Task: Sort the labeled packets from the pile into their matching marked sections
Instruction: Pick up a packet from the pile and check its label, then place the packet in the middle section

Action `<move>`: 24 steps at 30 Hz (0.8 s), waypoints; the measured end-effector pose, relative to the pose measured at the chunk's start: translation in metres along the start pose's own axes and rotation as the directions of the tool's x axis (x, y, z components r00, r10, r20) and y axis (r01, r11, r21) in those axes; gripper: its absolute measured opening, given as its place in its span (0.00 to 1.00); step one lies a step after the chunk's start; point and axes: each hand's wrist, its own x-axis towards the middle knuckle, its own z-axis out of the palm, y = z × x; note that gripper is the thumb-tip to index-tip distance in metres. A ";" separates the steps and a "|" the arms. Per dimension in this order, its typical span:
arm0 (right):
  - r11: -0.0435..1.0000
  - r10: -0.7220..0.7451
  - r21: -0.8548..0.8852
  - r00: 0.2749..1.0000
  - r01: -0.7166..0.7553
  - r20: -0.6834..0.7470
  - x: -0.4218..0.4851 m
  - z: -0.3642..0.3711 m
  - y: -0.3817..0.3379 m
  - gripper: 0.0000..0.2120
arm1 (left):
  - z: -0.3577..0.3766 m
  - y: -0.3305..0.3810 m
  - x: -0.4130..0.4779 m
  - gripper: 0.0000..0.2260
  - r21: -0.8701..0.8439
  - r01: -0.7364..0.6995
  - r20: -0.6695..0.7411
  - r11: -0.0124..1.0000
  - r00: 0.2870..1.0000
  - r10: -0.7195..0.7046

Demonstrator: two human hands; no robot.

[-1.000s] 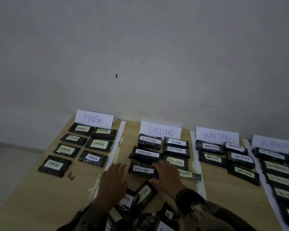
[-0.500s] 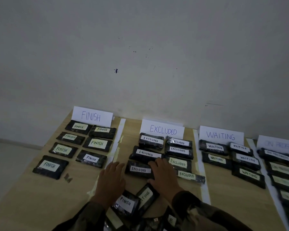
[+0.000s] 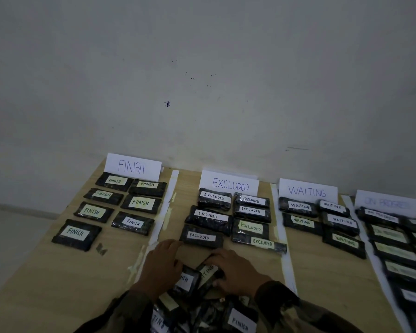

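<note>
Two hands at the pile (image 3: 202, 308), near edge of your bench (image 3: 58, 284).
Your right hand (image 3: 235, 270) grips a WAITING packet (image 3: 208, 272); left hand (image 3: 161, 263) rests flat, released. Overlapped packets could drag along, misfiling.

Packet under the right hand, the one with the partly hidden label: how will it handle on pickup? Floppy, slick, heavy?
The packet looks flat and filled out like its sorted neighbours, so it probably holds its shape rather than drooping. Its dark wrap shows some sheen, so it may be a bit slippery. It won't roll. The right hand covers its far end with spread fingers, which hints at light weight.
</note>
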 end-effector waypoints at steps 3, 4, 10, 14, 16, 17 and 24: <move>0.999 0.038 0.015 0.999 -0.038 -0.024 -0.005 0.006 0.001 0.20 | -0.001 0.009 -0.007 0.23 -0.039 0.002 0.089 0.999 0.996 0.001; 0.998 0.055 0.023 0.998 -0.054 -0.032 -0.005 0.007 0.000 0.19 | -0.001 0.011 -0.008 0.23 -0.031 -0.004 0.109 1.000 0.994 0.008; 0.949 0.203 0.257 0.978 -0.185 -0.045 -0.004 0.009 -0.009 0.30 | 0.002 0.019 -0.013 0.30 -0.002 -0.036 0.176 0.999 0.984 0.036; 0.935 0.245 0.272 0.969 -0.227 -0.032 -0.009 0.009 -0.010 0.35 | 0.000 0.027 -0.017 0.29 0.007 -0.051 0.194 0.999 0.980 0.049; 0.950 0.241 0.202 0.970 -0.237 0.006 -0.012 0.009 -0.011 0.34 | 0.000 0.028 -0.020 0.29 0.009 -0.056 0.212 0.998 0.976 0.053; 0.957 0.235 0.168 0.972 -0.235 0.020 -0.013 0.009 -0.011 0.34 | 0.000 0.029 -0.021 0.32 0.011 -0.063 0.214 0.998 0.975 0.059; 0.968 0.243 0.078 0.969 -0.240 -0.037 -0.009 0.010 -0.017 0.23 | -0.005 0.034 -0.020 0.34 0.027 -0.081 0.210 0.996 0.975 0.073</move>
